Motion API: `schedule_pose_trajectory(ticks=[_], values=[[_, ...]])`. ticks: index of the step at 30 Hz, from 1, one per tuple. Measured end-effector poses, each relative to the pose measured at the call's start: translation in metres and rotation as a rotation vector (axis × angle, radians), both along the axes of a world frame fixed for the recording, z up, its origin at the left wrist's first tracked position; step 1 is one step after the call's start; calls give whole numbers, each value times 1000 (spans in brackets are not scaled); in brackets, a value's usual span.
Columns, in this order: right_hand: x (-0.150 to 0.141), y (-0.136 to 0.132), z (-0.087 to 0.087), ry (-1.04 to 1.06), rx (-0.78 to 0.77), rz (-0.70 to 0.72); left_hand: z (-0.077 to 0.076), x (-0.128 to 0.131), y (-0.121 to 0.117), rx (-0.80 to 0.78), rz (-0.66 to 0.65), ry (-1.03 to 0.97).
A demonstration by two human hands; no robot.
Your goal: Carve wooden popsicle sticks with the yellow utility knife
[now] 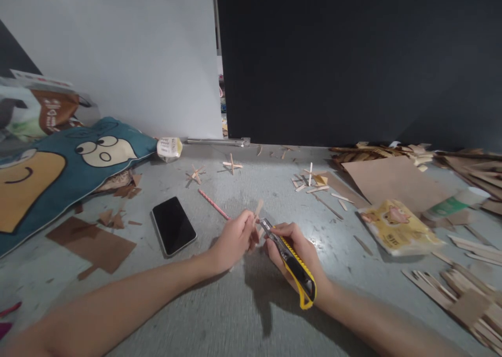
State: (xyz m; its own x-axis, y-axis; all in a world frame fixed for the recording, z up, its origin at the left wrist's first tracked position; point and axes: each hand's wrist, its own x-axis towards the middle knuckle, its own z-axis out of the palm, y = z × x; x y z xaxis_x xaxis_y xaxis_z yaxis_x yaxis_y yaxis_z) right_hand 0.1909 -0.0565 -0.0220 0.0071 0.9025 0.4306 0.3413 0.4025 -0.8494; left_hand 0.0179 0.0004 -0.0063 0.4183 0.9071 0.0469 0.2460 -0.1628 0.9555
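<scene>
While the wooden stick (259, 206) is pinched in the fingers of the left hand (234, 238), just above the middle of the grey table (219, 320), the yellow-and-black cutter (295, 265) is gripped in the right hand (308, 252); whether the stick is touched by the blade cannot be told. For good control, the stick should be held firmly, the left fingertips kept out of the blade's path, and only short, light strokes made. Counted from left to right, there can be seen one blue cushion (74, 174), one phone (173, 226), two small crossed-stick pieces (195, 175), one pink striped rod (214, 204), one held stick, one cutter and one yellow packet (396, 226); the loose sticks (466, 278) at far right are too overlapped to be counted
</scene>
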Motion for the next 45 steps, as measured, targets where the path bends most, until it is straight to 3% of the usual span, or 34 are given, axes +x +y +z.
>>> schedule_pose_trajectory(ticks=[26, 36, 45], values=[[0, 0, 0, 4, 3, -6, 2, -3, -1, 86, -19, 68], [1, 0, -17, 7, 9, -8, 1, -6, -2, 152, -49, 117], [1, -1, -7, -10, 40, 0, 1, -6, -2, 152, -60, 95]])
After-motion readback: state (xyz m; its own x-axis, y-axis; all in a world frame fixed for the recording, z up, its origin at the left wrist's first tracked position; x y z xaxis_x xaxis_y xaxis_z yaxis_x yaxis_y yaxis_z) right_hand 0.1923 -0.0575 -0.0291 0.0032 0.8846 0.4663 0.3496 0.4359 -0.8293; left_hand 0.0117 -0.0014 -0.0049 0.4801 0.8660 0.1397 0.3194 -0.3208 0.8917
